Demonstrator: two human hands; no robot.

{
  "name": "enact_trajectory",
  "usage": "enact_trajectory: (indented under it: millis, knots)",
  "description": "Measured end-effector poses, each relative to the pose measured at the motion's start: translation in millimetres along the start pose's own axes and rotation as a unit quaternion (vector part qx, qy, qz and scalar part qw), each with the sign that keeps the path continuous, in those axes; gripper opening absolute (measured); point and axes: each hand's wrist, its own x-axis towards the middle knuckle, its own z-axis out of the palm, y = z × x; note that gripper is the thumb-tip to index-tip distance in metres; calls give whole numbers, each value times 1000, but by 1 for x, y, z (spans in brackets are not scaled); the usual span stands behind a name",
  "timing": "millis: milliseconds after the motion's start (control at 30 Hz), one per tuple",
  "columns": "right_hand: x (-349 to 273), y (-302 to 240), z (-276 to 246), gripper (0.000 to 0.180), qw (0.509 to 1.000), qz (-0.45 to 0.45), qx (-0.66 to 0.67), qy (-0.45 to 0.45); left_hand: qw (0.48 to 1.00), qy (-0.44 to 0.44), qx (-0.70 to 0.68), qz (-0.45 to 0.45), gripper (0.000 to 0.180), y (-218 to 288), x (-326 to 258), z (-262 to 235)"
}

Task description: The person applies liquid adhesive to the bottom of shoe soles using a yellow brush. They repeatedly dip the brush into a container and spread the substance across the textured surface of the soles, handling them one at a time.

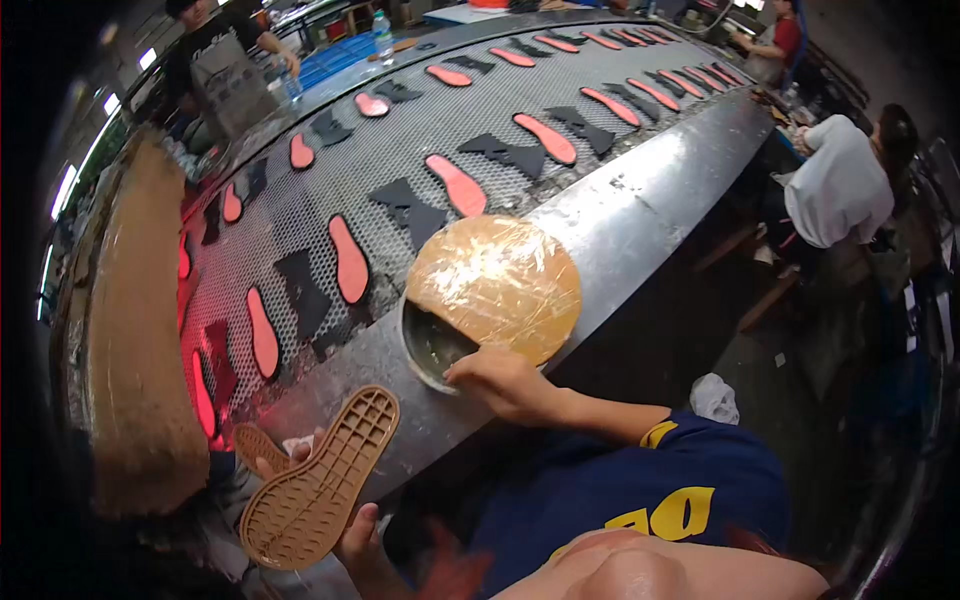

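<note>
My left hand (358, 538) grips a tan rubber shoe outsole (318, 480), tread side up, low at the left in front of the metal ledge. My right hand (505, 382) reaches across to a round pot (432, 350) sunk in the ledge. Its curled fingers sit at the pot's open edge, just under a round lid wrapped in yellowish plastic film (495, 282) that covers most of the pot. What the fingers hold, if anything, is hidden.
Behind the steel ledge (640, 205) runs a curved mesh conveyor (400, 150) carrying several pink insoles (350, 258) and black cut pieces (410, 208). A brown padded block (135, 340) stands at the left. Other people work at the far left (225, 60) and at the right (840, 185).
</note>
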Motion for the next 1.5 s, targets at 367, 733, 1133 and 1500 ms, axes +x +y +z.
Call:
enact_trajectory:
  millis: [367,733,1133,1500]
  knots:
    - [2,-28,-3,20,939,23,291,183,989,-51,136,25,88,6,-5,13]
    - [22,-56,4,31,973,-161,157,50,920,-153,357,-60,77,45,3,39]
    - [24,-92,22,36,933,-285,218,-21,915,60,-309,-251,53,36,10,30]
    - [40,-139,47,41,894,-357,270,-22,994,20,-21,-105,68,29,8,42]
